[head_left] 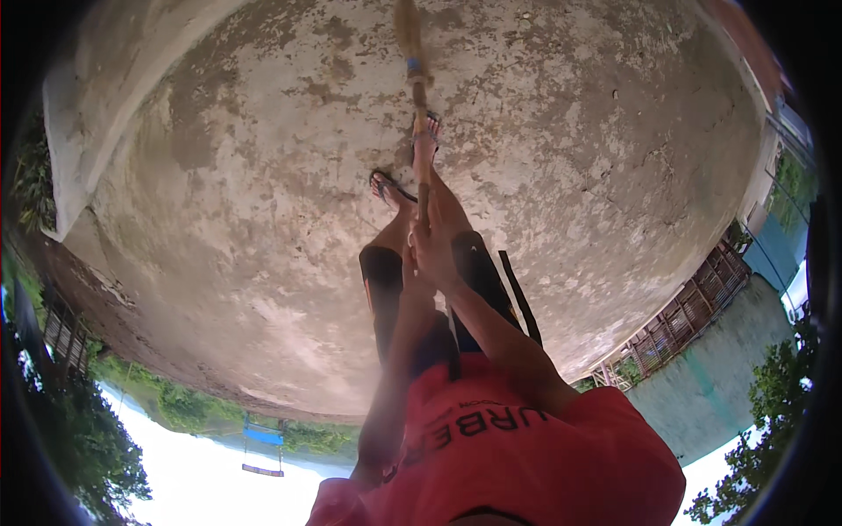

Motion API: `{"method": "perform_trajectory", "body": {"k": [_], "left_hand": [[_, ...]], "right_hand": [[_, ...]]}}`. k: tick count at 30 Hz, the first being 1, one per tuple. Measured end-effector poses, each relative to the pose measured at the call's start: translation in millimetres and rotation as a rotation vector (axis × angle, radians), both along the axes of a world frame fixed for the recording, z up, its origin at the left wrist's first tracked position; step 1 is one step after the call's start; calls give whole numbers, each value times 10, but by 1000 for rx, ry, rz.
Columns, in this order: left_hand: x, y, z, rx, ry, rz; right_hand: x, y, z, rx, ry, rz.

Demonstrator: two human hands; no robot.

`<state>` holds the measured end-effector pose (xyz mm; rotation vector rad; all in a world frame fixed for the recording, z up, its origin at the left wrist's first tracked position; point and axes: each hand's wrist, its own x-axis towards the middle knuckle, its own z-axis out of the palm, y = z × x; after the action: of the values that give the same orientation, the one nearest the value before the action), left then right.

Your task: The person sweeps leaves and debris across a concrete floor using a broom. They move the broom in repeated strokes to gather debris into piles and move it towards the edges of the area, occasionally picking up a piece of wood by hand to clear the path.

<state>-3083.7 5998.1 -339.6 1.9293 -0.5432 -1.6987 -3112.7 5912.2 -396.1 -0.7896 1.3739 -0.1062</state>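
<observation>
1. Much weathered concrete floor [263, 219] is stretching out on both sides of us, with a pale raised edge [70, 175] bounding it at left and a slatted fence [684, 307] standing beyond its lower right rim.
2. Our broom [418, 92] is extending forward from our right hand [430, 254], its handle passing over our right foot [428, 140] and its head blurring at the top.
3. Our forearms are converging inward; our right hand is wrapping around the handle, our left hand [410, 272] is sitting just beside it, and we cannot tell whether its fingers are closing too.
</observation>
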Motion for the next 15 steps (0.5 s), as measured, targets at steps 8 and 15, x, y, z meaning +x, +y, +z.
{"method": "perform_trajectory", "body": {"k": [8, 15], "left_hand": [[221, -81, -471, 97, -18, 183], [-224, -506, -516, -110, 322, 128]], "right_hand": [[337, 495, -939, 326, -106, 145], [-648, -414, -365, -83, 246, -123]]}}
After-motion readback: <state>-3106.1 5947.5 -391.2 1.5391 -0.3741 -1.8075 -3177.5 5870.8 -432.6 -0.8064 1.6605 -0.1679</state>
